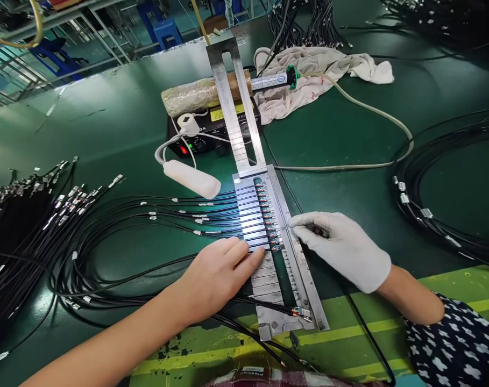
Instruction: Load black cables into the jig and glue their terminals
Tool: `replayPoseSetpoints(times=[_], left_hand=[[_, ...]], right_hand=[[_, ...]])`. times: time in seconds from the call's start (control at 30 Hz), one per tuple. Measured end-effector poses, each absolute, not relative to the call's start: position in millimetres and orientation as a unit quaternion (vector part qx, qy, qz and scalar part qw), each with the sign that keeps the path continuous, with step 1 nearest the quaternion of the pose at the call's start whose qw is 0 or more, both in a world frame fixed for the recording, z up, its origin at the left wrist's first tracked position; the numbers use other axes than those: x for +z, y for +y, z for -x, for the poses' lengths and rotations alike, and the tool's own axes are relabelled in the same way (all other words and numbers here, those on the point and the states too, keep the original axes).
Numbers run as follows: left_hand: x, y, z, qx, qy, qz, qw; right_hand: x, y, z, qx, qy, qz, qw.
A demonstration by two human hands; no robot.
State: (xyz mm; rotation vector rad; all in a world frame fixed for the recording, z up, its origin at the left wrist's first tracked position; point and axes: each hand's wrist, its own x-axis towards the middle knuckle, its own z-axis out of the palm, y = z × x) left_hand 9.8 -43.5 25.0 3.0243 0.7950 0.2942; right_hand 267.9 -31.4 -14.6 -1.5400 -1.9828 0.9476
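A slotted metal jig lies on the green table, with several black cables set side by side in its slots. Their stripped ends with small connectors line up along the rail. My bare left hand is closed on a black cable at the lowest filled slot, its fingertips pressed to the jig. In a white glove, my right hand pinches at the right edge of the jig's rail; its other fingers are curled under. Further down, loose cable ends with a connector lie across the jig's lower end.
The jig's hinged slotted cover stands raised, in front of a black control box and a dispensing syringe on a cloth. A white pen-like device lies left. Cable bundles and coils flank both sides.
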Motion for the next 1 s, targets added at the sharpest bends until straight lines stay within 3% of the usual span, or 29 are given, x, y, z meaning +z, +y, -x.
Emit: replayPoseSetpoints(times=[0.13,0.27,0.43,0.53,0.87,1.0], left_hand=[[21.6,-40.4,-10.9,0.102,0.248,-0.963,0.027],[9.5,-46.9,-6.5,0.153,0.312,-0.93,0.124],[0.4,-65.2,1.6,0.15,0.376,-0.914,0.035],[-1.8,-70.6,4.9,0.117,0.366,-0.922,0.048],[25.5,-102.5,4.0,0.119,0.411,-0.79,0.439],[23.9,-98.8,0.3,0.21,0.453,-0.703,0.507]], right_hand=[[-16.0,-30.3,-269.2,0.35,-0.719,0.557,0.225],[-18.1,-30.5,-270.2,0.347,-0.72,0.557,0.226],[-19.3,-30.4,-269.9,0.336,-0.725,0.553,0.234],[-16.5,-30.3,-268.0,0.315,-0.727,0.563,0.236],[-9.1,-49.8,-267.6,0.334,-0.704,0.562,0.277],[-10.7,-51.3,-267.3,0.342,-0.7,0.562,0.277]])
